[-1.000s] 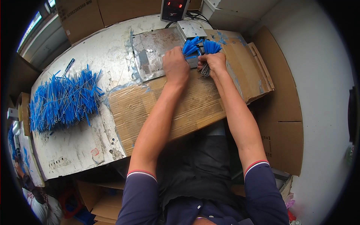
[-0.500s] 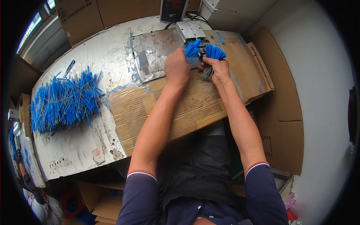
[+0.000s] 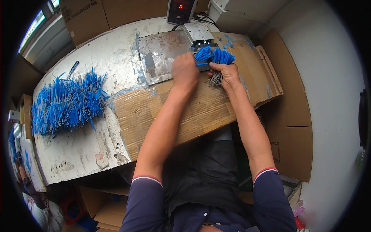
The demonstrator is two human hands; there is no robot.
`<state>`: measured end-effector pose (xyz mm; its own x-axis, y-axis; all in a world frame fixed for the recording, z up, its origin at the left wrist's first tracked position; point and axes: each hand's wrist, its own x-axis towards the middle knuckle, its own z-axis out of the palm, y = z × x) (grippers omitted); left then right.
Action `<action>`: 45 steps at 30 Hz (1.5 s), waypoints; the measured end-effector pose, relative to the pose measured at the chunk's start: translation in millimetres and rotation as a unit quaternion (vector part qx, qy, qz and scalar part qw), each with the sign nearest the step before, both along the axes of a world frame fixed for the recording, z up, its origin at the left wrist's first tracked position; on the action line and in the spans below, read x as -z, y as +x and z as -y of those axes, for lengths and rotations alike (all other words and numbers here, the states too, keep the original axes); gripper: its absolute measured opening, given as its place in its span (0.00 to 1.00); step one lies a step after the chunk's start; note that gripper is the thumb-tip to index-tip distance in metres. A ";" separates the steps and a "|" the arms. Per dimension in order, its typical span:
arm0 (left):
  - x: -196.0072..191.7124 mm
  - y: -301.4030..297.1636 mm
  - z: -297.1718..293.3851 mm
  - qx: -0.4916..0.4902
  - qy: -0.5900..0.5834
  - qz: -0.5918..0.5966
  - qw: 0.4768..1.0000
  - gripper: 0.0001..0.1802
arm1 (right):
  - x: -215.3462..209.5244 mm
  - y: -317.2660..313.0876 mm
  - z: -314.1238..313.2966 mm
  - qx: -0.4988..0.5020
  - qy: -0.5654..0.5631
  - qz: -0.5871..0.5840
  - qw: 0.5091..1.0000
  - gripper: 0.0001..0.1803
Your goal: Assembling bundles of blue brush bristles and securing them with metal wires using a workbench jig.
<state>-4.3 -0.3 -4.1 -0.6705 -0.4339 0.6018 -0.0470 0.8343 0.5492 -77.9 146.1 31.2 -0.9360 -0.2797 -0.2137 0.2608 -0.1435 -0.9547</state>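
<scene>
My left hand [image 3: 185, 70] is closed around a bunch of small wire-handled brushes [image 3: 202, 55], whose blue bristle ends stick out to its right. My right hand [image 3: 228, 74] grips a second, upright bunch of the same brushes [image 3: 223, 57], blue ends up, grey wire ends hanging below the fingers. The two bunches are close together, just in front of a small metal device [image 3: 198, 33]. A single blue brush [image 3: 201, 63] seems to lie across below the left bunch; its far end is hidden.
A big heap of blue brushes [image 3: 69, 102] lies on the worn white table [image 3: 77, 162] at left, a pen [image 3: 73, 67] behind it. Beneath my forearms is flat cardboard [image 3: 154, 112]. A metal plate [image 3: 158, 46] and a display box [image 3: 180, 11] stand farther back. Another person's arm shows far left.
My left hand has come slightly nearer and to the right with its bunch. The right bunch has shifted only a little. A red digit now glows on the display, which looked dark before.
</scene>
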 end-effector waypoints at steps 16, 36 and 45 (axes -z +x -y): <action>-2.4 2.0 5.1 -0.087 0.098 -0.076 0.988 0.10 | -11.1 1.4 15.4 -0.010 0.065 0.042 0.997 0.06; 2.3 -0.2 4.9 -0.045 0.038 -0.097 0.994 0.14 | -14.8 1.1 34.5 0.088 0.049 0.075 0.992 0.06; -0.4 0.3 2.0 -0.044 0.018 -0.068 0.997 0.08 | -0.9 4.7 14.6 0.027 0.001 0.037 0.999 0.08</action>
